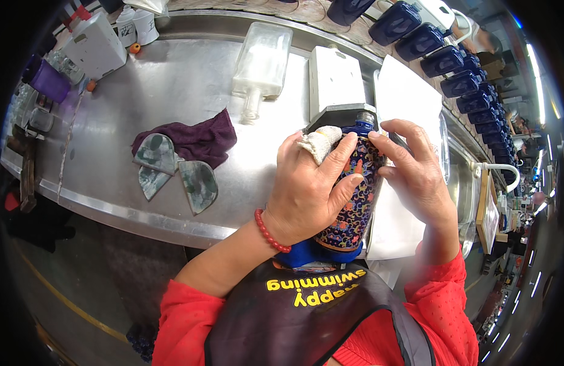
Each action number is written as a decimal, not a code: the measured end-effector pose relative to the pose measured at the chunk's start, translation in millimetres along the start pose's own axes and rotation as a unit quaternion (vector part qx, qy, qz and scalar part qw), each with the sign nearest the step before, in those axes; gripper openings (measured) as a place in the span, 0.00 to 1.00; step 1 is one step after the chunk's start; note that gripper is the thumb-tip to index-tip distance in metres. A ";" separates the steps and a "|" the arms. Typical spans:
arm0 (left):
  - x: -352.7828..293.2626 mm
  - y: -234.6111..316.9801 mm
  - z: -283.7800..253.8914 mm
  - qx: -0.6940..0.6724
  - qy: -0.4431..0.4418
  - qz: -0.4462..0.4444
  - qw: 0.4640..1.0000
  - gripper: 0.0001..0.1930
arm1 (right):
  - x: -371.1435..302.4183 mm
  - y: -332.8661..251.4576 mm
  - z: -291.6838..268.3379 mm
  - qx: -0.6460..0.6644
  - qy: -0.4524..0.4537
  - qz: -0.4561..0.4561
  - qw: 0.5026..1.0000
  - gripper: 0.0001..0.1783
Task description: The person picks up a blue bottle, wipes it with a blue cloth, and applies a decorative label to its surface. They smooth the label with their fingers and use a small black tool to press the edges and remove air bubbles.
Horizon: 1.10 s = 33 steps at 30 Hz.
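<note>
both hands [355, 183] clasp glossy patterned blue bottle [355, 201].

What your hands and the frame keep from you

Your left hand [306, 189] covers the patterned blue bottle's [355, 201] near side and your right hand [416, 171] its far side; its base sinks behind your apron [312, 317]. Beyond the bottle, the row of dark blue bottles [459, 67] blurs too small toward the rim.
</note>
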<state>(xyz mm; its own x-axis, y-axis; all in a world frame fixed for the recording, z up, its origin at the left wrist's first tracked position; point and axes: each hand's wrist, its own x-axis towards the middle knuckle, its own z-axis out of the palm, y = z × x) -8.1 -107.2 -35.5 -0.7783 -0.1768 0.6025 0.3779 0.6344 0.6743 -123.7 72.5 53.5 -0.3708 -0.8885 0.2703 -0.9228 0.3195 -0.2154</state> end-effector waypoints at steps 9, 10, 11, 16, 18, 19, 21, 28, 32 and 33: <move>1.6 9.4 1.4 0.061 -0.022 -0.014 0.998 0.27 | -1.9 -0.1 0.7 0.000 -0.001 0.003 1.000 0.31; 0.9 9.4 0.5 0.044 -0.025 -0.022 0.998 0.27 | -2.1 -0.2 0.6 0.001 0.002 0.002 1.000 0.31; 0.4 9.0 -0.2 0.025 -0.021 -0.029 0.999 0.27 | -2.1 -0.4 0.3 0.002 0.007 0.002 1.000 0.31; -0.4 3.7 1.4 0.025 0.003 0.005 1.000 0.27 | -0.9 -1.3 -1.9 -0.001 0.002 -0.002 1.000 0.31; -1.0 2.2 2.5 0.002 0.017 -0.002 1.000 0.26 | -0.2 -2.0 -2.4 -0.002 -0.003 -0.005 1.000 0.31; -1.2 1.5 3.1 -0.012 0.024 -0.008 1.000 0.26 | 0.2 -2.3 -2.6 -0.004 -0.006 -0.006 1.000 0.31; -1.7 0.5 4.3 -0.022 0.030 -0.010 0.999 0.26 | 0.8 -2.5 -2.9 -0.005 -0.012 -0.005 1.000 0.32; -4.5 -0.6 5.9 -0.002 0.021 -0.002 1.000 0.27 | 2.6 -0.7 -1.9 0.004 -0.025 -0.004 1.000 0.35; -5.3 0.4 5.8 0.007 0.016 -0.004 1.000 0.27 | 2.6 -2.5 -1.5 0.003 -0.023 0.003 1.000 0.35; -5.4 0.7 5.7 0.009 0.015 -0.004 1.000 0.27 | 2.8 -3.1 -1.3 0.002 -0.025 0.005 1.000 0.34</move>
<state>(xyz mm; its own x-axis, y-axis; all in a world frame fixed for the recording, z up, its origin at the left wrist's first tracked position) -6.5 -101.5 -40.7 -0.7660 -0.2049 0.6093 0.3623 0.6454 0.6724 -121.9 69.5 56.2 -0.3746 -0.9006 0.2205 -0.9183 0.3275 -0.2225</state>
